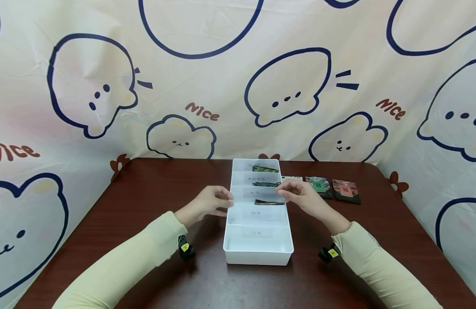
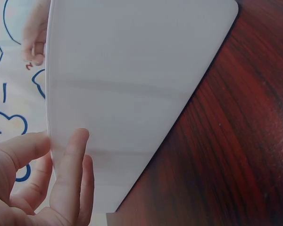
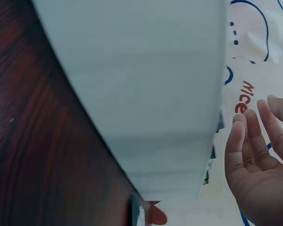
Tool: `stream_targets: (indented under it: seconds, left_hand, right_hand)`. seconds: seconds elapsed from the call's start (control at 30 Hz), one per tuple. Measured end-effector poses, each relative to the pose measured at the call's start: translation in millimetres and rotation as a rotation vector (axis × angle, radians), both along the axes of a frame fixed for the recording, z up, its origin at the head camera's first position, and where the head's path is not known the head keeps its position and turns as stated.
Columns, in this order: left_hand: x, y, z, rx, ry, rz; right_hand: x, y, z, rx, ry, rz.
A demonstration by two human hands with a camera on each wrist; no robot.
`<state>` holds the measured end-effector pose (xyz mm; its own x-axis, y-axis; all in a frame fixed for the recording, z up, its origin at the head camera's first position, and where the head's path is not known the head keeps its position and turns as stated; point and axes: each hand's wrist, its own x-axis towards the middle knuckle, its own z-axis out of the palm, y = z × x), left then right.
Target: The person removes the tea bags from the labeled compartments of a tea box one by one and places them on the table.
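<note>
The white box (image 1: 259, 258) stands on the dark wood table (image 1: 164, 182) between the person's hands, its short end nearest them. The left hand (image 1: 205, 205) is at the box's left wall, fingers loose rather than clenched, one fingertip at the rim and others alongside the outer face. The right hand (image 1: 305, 198) hangs by the right rim with fingers released, slightly bent, and nothing in them; whether it touches the rim cannot be told. Labels mark the box's compartments, and the three far ones hold a green packet (image 1: 266, 169), a dark green packet (image 1: 266, 184) and a dark brown packet (image 1: 269, 202). Right of the box lie a pale packet (image 1: 292, 177), partly hidden, a green-and-black packet (image 1: 320, 187) and a red-and-black packet (image 1: 346, 190). Behind hangs a cartoon-printed cloth (image 1: 230, 86).
</note>
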<state>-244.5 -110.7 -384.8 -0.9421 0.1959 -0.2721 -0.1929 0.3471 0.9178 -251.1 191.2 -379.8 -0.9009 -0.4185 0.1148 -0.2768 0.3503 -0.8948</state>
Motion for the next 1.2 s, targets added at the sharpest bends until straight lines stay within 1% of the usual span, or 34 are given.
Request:
stream_targets:
  seconds: [0.17, 0.4, 0.5, 0.63, 0.93, 1.2]
  left_hand:
    - [-1.1, 0.1, 0.1, -0.004, 0.002, 0.003]
    - [-1.2, 0.0, -0.6, 0.003, 0.003, -0.001]
    - [-1.1, -0.1, -0.4, 0.001, 0.005, 0.000]
    - [-0.8, -0.3, -0.1, -0.004, 0.007, 0.001]
    - [-1.0, -0.2, 0.7, -0.009, 0.006, 0.007]
    - [-1.7, -0.6, -0.7, -0.014, 0.007, -0.001]
  right_hand:
    - [-2.4, 1.9, -6.0, 0.070, -0.017, -0.013]
    - [-1.6, 2.5, -8.7, 0.141, 0.046, -0.015]
    - [-1.0, 2.0, -9.0, 0.157, 0.057, -0.022]
    - [-1.2, 1.6, -9.4, 0.167, 0.052, -0.021]
    - [-2.4, 1.1, -12.1, 0.210, 0.015, 0.003]
    - [-4.1, -0.6, -17.3, 0.267, 0.052, 0.019]
